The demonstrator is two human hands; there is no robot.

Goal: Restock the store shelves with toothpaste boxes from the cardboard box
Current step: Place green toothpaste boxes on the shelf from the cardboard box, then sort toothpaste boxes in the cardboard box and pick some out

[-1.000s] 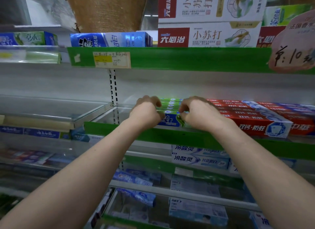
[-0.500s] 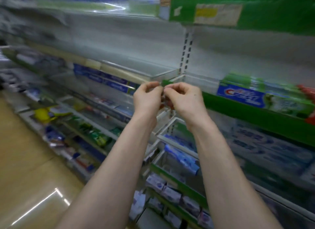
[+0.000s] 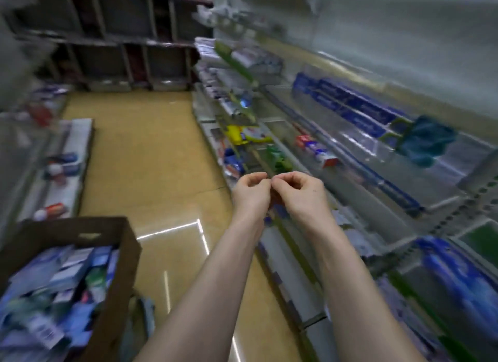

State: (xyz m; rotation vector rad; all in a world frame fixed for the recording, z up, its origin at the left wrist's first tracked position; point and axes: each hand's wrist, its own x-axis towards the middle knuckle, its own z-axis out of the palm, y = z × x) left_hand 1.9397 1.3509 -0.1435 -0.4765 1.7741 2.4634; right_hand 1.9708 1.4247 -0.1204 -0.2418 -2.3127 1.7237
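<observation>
The brown cardboard box [image 3: 120,256] stands at the lower left, filled with several blue and white toothpaste boxes [image 3: 67,275] lying jumbled. My left hand [image 3: 252,193] and my right hand [image 3: 299,196] are raised side by side in mid-frame, to the right of the box and in front of the shelves. Their fingers are curled, the fingertips meet, and nothing shows between them. Dark blue toothpaste boxes [image 3: 358,111] lie in a row on a right-hand shelf. The picture is blurred by motion.
Long store shelves [image 3: 347,170] with clear front rails run along the right, and a teal cloth [image 3: 427,140] lies on one. A lower shelf unit [image 3: 62,167] with a few items stands on the left. Tan aisle floor [image 3: 151,159] stretches between them toward dark shelving at the back.
My hands have left the green Crest boxes on the shelf and come together in front of me. The view has swung left and down, bringing the aisle and the cardboard box into sight.
</observation>
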